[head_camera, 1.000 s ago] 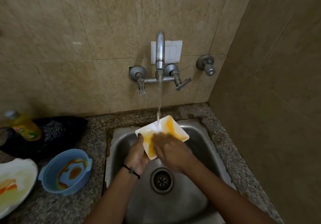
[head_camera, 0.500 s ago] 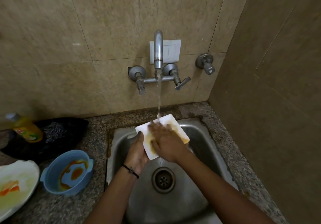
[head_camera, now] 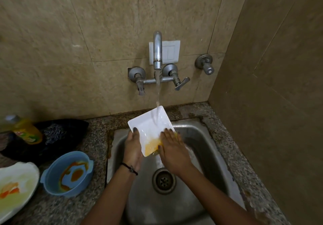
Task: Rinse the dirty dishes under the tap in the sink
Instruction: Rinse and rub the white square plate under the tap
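Note:
A white square plate (head_camera: 148,125) is tilted over the steel sink (head_camera: 206,155), and water from the wall tap (head_camera: 157,50) runs onto its upper part. Yellow sauce has gathered at the plate's lower corner. My left hand (head_camera: 133,148) grips the plate's left edge, thumb on top. My right hand (head_camera: 172,149) lies flat, with its fingers pressing on the plate's lower right part. A blue bowl (head_camera: 67,174) with orange residue and a white plate (head_camera: 15,186) with food smears sit on the counter to the left.
A yellow dish-soap bottle (head_camera: 26,130) and a dark cloth (head_camera: 57,134) lie at the back left of the granite counter (head_camera: 97,132). The sink drain (head_camera: 164,181) is below my hands. A tiled side wall closes in on the right.
My right hand slid from the plate's middle down to its lower right. The upper part of the plate is now white, and the yellow sauce has washed down to the lower corner.

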Available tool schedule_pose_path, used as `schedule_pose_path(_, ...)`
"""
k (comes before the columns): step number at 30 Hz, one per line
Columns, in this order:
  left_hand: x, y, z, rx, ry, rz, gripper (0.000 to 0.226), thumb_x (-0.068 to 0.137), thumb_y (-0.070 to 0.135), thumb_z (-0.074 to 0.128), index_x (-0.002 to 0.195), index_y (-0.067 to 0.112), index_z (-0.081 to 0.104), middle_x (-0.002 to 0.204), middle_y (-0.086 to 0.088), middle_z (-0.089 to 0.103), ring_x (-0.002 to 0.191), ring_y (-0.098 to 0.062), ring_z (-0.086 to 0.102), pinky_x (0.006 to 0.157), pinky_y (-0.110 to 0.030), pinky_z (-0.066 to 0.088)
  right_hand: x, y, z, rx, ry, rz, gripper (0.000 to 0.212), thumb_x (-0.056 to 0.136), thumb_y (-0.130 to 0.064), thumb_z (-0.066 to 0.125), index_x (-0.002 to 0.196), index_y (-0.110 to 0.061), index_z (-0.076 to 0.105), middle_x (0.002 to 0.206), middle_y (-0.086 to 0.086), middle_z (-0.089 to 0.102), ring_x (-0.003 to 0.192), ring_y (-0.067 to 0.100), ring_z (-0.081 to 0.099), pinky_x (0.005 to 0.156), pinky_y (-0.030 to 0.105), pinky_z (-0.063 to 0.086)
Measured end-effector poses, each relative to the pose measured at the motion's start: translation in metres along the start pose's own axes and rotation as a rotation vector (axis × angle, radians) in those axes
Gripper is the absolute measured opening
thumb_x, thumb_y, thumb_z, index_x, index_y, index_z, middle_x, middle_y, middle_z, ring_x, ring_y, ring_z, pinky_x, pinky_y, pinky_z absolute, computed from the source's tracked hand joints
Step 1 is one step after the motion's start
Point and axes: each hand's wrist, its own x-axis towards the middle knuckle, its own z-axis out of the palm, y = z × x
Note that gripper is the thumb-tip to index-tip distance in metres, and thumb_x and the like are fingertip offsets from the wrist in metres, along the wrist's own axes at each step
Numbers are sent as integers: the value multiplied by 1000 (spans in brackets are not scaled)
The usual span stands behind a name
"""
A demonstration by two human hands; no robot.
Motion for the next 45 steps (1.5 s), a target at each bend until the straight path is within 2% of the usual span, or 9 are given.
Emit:
schedule_pose_path(7, 2, 13, 0, 92, 12, 87, 44, 102, 38, 34, 139, 17, 44, 116, -5, 67, 95, -25, 66, 81, -41, 55, 4, -4, -16, 160, 140, 82, 56, 101, -22, 27, 151, -12, 7, 160, 7, 0, 147, 20, -5, 118, 31, -6)
schedule_pose_path(15, 3, 10, -9, -108, -217, -232, 45, 99, 44, 36, 127, 16, 57, 121, -10, 68, 103, -26, 68, 73, -40, 59, 36, -3, -28, 86, 63, 16, 64, 101, -32, 27, 150, -7, -5, 159, 11, -10, 147, 20, -10, 114, 29, -12)
schedule_pose_path(20, 9, -1, -9, -158, -224, -342, 47, 100, 46, 31, 122, 17, 61, 107, -6, 74, 95, -21, 70, 72, -37, 56, 25, -24, -27, 78, -180, -286, 59, 100, -23, 32, 151, -6, 7, 159, 12, 1, 147, 21, -1, 117, 32, -5)
schedule_pose_path(24, 10, -7, -7, -216, -245, -345, 42, 100, 41, 35, 121, 14, 61, 115, -13, 70, 105, -29, 66, 84, -47, 55, 32, -16, -22, -10, -42, -115, 63, 98, -25, 31, 151, -8, 2, 160, 8, -3, 147, 25, -7, 117, 38, -6)
schedule_pose_path(28, 8, -9, 1, -218, -150, -356, 36, 96, 40, 46, 110, 14, 65, 99, -5, 74, 90, -16, 68, 67, -31, 56, 30, -34, -17, 112, -101, -172, 62, 99, -22, 33, 151, -6, 4, 160, 10, 0, 147, 18, -2, 117, 29, -5)
schedule_pose_path(34, 11, -18, -3, -271, -155, -361, 55, 96, 51, 37, 130, 13, 56, 127, -9, 63, 116, -25, 58, 96, -41, 47, 17, -10, -16, -36, -104, -388, 59, 96, -29, 16, 151, -10, 9, 159, 7, 7, 147, 17, 4, 117, 31, -5)
schedule_pose_path(39, 17, -21, -8, -219, -256, -270, 56, 98, 48, 33, 137, 11, 49, 131, -16, 60, 122, -35, 56, 104, -55, 41, 34, 16, -15, -79, 15, 30, 65, 95, -40, 8, 150, -5, 0, 159, 13, -3, 147, 21, -4, 117, 32, -10)
schedule_pose_path(41, 16, -20, -4, -192, -259, -267, 55, 99, 48, 31, 135, 11, 51, 129, -15, 62, 120, -32, 58, 101, -50, 44, 31, 1, -11, -31, 3, -79, 77, 86, -46, -4, 150, -3, 4, 159, 15, 1, 147, 23, -1, 116, 33, -10)
schedule_pose_path(45, 16, -20, -6, -176, -221, -274, 53, 99, 48, 33, 132, 12, 54, 126, -13, 64, 114, -29, 61, 87, -43, 53, 21, -3, -13, 43, -54, -315, 56, 100, -30, 26, 151, -10, 13, 159, 7, 12, 147, 19, 7, 116, 31, -6)
